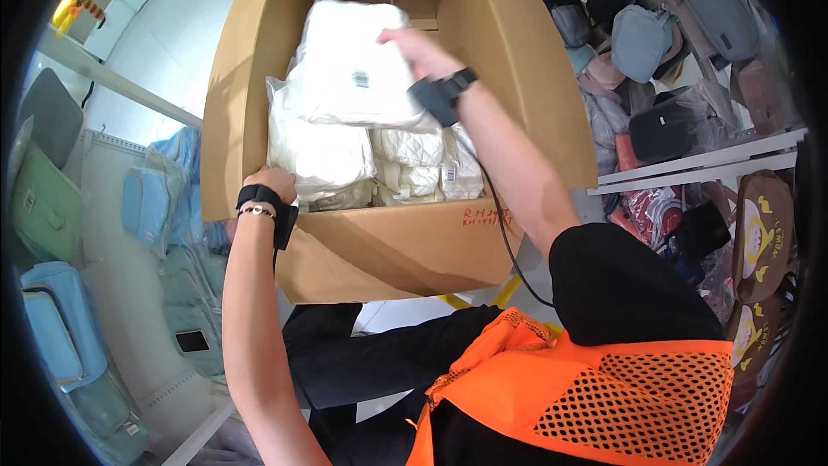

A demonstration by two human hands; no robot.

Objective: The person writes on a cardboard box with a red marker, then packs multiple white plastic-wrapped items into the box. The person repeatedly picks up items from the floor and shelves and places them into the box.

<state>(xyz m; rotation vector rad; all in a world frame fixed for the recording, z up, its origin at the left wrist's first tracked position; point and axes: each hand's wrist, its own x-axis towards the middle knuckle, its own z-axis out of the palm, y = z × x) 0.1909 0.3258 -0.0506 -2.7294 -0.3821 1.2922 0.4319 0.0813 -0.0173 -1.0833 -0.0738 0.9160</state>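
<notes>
My right hand grips a white quilted pouch in clear plastic, at its right side. The pouch is blurred and carries a barcode label. It is above other wrapped pouches inside a large open cardboard box. My left hand rests at the box's front left corner, beside a wrapped white pouch; its fingers are partly hidden. Further right in the box, cream quilted pouches are stacked along the front wall.
Shelves on the left hold light blue bags and a green case. Shelves on the right carry grey and blue pouches, a black case and brown pouches. A black cable runs from my right wrist.
</notes>
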